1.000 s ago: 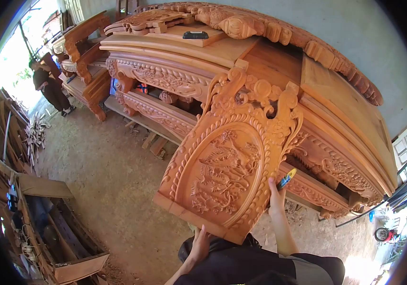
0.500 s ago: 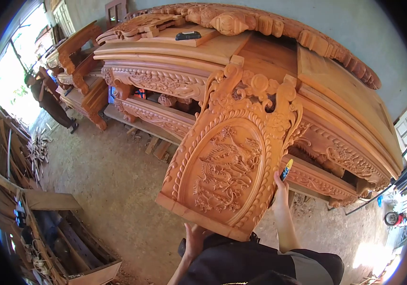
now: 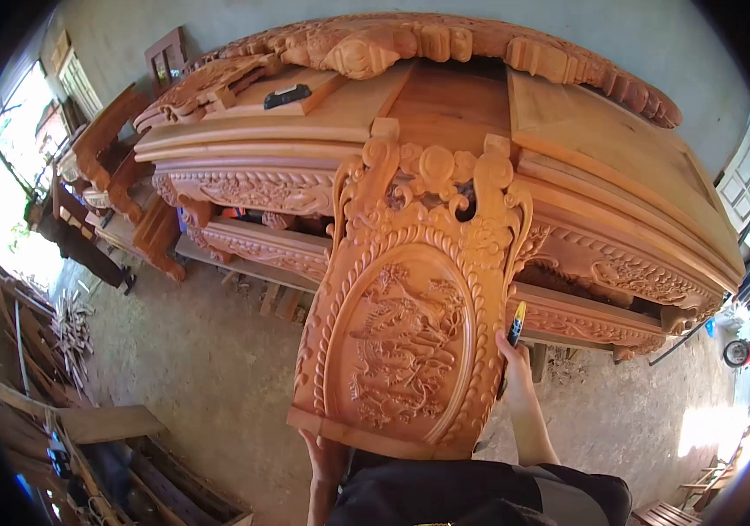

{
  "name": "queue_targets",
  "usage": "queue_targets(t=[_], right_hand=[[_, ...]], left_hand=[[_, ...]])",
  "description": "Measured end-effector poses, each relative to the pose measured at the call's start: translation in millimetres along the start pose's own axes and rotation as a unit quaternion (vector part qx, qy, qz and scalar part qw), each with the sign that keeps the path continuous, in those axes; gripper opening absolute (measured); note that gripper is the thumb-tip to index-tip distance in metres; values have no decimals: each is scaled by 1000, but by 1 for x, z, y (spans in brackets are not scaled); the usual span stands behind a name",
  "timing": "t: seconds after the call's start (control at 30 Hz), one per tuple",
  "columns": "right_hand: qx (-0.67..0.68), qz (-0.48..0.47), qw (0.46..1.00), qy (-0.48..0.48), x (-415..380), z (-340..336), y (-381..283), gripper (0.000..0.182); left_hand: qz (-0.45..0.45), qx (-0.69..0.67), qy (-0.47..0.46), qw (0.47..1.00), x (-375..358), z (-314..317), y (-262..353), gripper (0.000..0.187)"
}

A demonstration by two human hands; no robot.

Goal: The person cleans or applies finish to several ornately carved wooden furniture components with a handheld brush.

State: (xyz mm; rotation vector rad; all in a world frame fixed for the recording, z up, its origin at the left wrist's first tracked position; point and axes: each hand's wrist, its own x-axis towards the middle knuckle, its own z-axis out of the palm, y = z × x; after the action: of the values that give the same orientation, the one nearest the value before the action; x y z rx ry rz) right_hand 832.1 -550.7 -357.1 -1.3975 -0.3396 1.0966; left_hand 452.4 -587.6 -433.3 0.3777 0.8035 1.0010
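Wood scraps (image 3: 73,337) lie heaped on the concrete floor (image 3: 204,386) near nine o'clock in a furniture workshop, with a co-worker (image 3: 77,241) in dark clothing just above them. At eight o'clock sits a long open wooden box (image 3: 116,423), and toward ten stands carved furniture (image 3: 158,235), one piece above another. A dark handheld-sized object (image 3: 287,96) rests at eleven o'clock on a board atop a long carved cabinet (image 3: 261,188), which sweeps from ten o'clock round to three.

The left hand (image 3: 326,456), near half past six, supports the lower left corner of a carved panel (image 3: 408,337); its fingers pass out of sight beneath the wood, and how far open it is cannot be told. The panel, its oval relief facing the camera, fills the center down to six o'clock. Its crest points to twelve and overlaps the cabinet's front edge in view; whether they touch cannot be told. Beyond, at twelve, a thick carved piece (image 3: 428,44) lies across the cabinet top.

The right hand (image 3: 520,364), at four o'clock, is partly closed on the panel's right edge, thumb up, and also holds a slim yellow-tipped tool (image 3: 517,324) upright. A red vehicle (image 3: 743,352) stands farther out, between three and four.
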Motion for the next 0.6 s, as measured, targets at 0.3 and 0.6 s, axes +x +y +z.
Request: queue_targets(t=[0.3, 0.6], right_hand=[[-69, 0, 996, 59, -8, 19, -24, 38], [-55, -24, 993, 102, -7, 23, 1, 33]], left_hand=[[-118, 100, -40, 987, 14, -28, 27, 92], [-166, 77, -173, 968, 38, -42, 71, 108]])
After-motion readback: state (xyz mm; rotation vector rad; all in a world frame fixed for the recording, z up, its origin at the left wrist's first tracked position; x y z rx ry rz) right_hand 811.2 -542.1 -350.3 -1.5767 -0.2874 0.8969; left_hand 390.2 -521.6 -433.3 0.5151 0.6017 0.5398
